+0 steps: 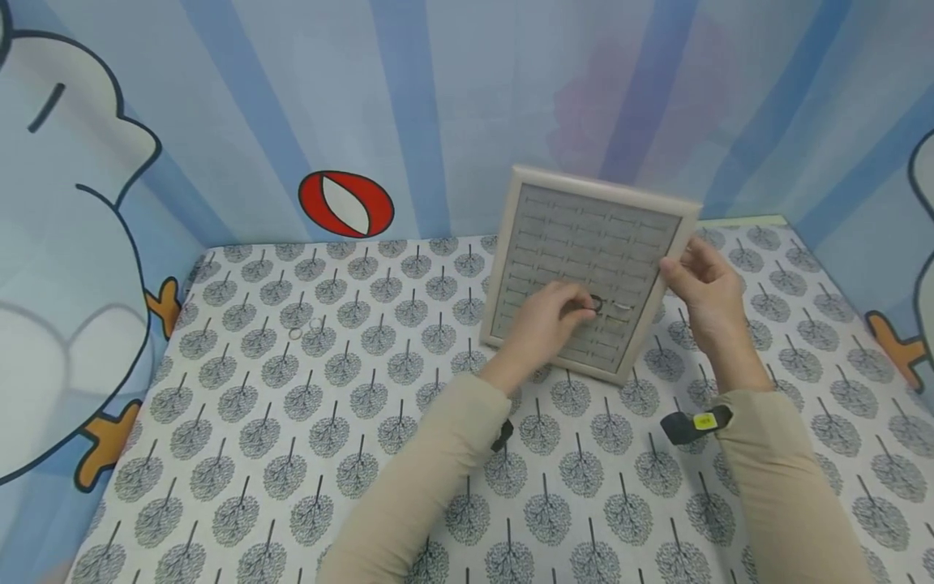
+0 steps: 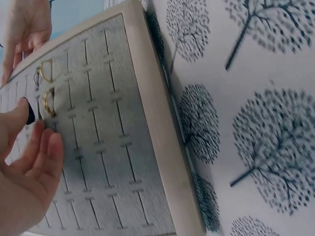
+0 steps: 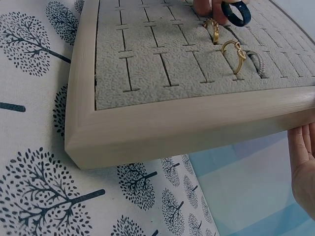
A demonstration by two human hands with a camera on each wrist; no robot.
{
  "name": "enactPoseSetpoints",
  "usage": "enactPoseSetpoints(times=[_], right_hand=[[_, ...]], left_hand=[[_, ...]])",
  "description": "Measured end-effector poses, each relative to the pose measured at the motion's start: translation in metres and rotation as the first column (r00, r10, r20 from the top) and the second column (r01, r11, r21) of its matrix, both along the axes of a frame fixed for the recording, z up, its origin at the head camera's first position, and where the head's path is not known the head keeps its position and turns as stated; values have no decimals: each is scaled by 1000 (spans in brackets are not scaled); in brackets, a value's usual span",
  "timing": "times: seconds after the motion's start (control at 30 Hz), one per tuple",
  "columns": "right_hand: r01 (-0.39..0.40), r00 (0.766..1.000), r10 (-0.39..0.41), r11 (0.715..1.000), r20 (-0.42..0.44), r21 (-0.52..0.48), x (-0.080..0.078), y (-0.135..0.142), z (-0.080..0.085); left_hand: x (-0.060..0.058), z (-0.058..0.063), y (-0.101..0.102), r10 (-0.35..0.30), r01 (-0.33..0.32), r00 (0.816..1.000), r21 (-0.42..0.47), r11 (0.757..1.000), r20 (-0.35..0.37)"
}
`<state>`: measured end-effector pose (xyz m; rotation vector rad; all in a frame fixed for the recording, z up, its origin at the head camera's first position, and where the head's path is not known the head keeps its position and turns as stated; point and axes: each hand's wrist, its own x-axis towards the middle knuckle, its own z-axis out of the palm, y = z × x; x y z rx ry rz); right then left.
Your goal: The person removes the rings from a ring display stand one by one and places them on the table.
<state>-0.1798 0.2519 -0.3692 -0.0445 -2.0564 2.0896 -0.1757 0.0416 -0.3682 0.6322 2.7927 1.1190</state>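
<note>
Two loose rings [image 1: 295,333] left of ring display [image 1: 569,231], head view only

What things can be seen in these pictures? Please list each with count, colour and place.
Tablecloth: 1, white with dark trees, underneath
Ring board: 1, grey with pale frame, right of centre
Dark ring: 1, blackish, at the board's face
Gold rings: 2, gold, in board slots
Silver ring: 1, silver, beside a gold ring
Loose rings: 2, colour unclear, tablecloth's left side
Backdrop: 1, blue with cartoon prints, behind
Wristbands: 2, black, at wrists
Sleeves: 2, beige, both arms
Left fingers: one set, bare, pinching dark ring
Right fingers: one set, bare, gripping board's right edge
</note>
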Motion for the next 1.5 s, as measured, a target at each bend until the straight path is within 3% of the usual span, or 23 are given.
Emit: enactPoseSetpoints(times=[0.27, 0.4, 0.57, 0.67, 0.9, 1.1, 1.33, 1.5], right_hand=[[11, 1000, -11, 1000, 18, 5, 0, 1, 0], [14, 1000, -14, 1000, 14, 2, -1, 0, 1], [9, 1000, -9, 1000, -1, -22, 0, -1, 1], [15, 1000, -15, 1000, -2, -23, 0, -1, 2], [3, 1000, -3, 1000, -15, -29, 0, 1, 2], [-10, 1000, 9, 999, -25, -38, 0, 1, 0], [10, 1000, -10, 1000, -7, -18, -1, 0, 0], [19, 1000, -19, 1000, 4, -10, -1, -1, 0]], left_hand=[[-3, 1, -13, 37, -36, 999, 93, 995, -15], [-3, 6, -25, 115, -111, 993, 129, 985, -25], [-6, 9, -46, 214, -213, 977, 211, 954, 21], [-9, 9, -60, 276, -280, 960, 269, 921, 55], [-12, 2, -93, 408, -433, 901, 360, 826, 149], [-15, -7, -123, 494, -506, 860, 323, 800, 126], [-16, -20, -158, 594, -610, 792, 240, 756, 142], [-17, -31, -179, 643, -652, 758, 168, 740, 110]])
